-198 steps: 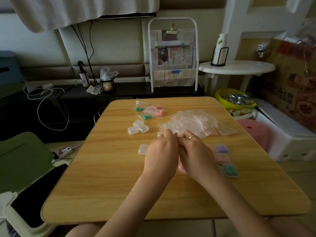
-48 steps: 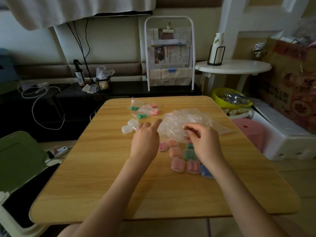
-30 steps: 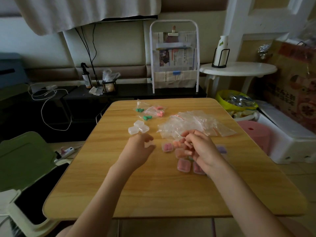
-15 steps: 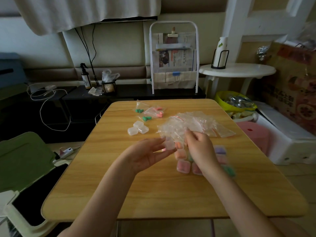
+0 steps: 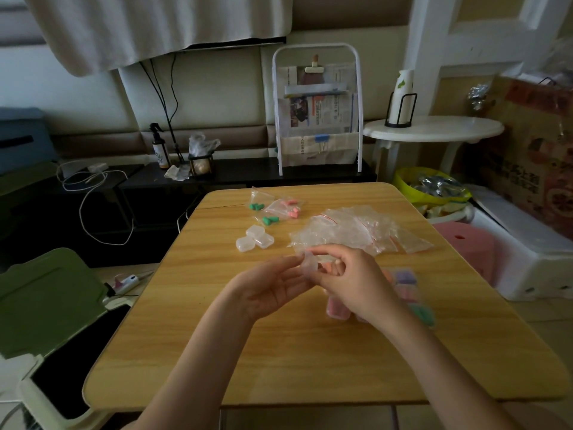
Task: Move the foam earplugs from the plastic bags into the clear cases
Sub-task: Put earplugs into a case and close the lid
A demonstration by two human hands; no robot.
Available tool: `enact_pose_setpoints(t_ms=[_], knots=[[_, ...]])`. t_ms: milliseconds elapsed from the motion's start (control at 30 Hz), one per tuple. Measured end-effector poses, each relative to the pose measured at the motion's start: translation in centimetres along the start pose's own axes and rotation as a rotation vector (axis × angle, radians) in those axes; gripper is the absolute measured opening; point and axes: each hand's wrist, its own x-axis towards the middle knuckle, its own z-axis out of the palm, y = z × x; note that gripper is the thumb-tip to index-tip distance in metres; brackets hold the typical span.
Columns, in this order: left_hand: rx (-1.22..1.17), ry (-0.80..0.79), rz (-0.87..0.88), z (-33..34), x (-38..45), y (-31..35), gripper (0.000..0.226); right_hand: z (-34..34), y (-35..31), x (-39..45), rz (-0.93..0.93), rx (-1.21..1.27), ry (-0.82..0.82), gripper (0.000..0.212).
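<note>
Both hands meet over the middle of the wooden table [image 5: 279, 352]. My left hand [image 5: 266, 290] lies palm up and its fingertips hold one small clear case [image 5: 308, 263]. My right hand [image 5: 356, 280] pinches the same case from above with thumb and forefinger. Whether the case holds earplugs I cannot tell. Filled cases [image 5: 338, 308] with pink, purple and green plugs lie under and right of my right hand. Three empty clear cases [image 5: 255, 238] sit further back. Small bags with green and pink earplugs [image 5: 276, 209] lie at the far side.
A heap of empty plastic bags [image 5: 353, 232] lies at the back right of the table. A pink stool [image 5: 465, 246] and a white box [image 5: 533, 262] stand to the right. A green-lidded bin [image 5: 46, 299] stands on the left.
My left hand took a clear case from the table and turned palm up. My right hand came over and now pinches the case together with the left.
</note>
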Motion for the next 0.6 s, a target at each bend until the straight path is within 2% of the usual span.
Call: enact_pose_setpoints(t_ms=[200,467,600], knots=[[-0.032,0.03,0.035,0.3,0.4,-0.5,0.019,0.3,0.2,0.0,-0.028,-0.094,0.042,0.033],[0.023,0.062,0.053,0.3,0.8,-0.7,0.014,0.3,-0.1,-0.2,-0.029,-0.203,0.003,0.027],[0.072,0.043,0.042,0.5,0.7,-1.1,0.026,0.5,-0.5,-0.4,-0.025,-0.27,0.081,0.031]])
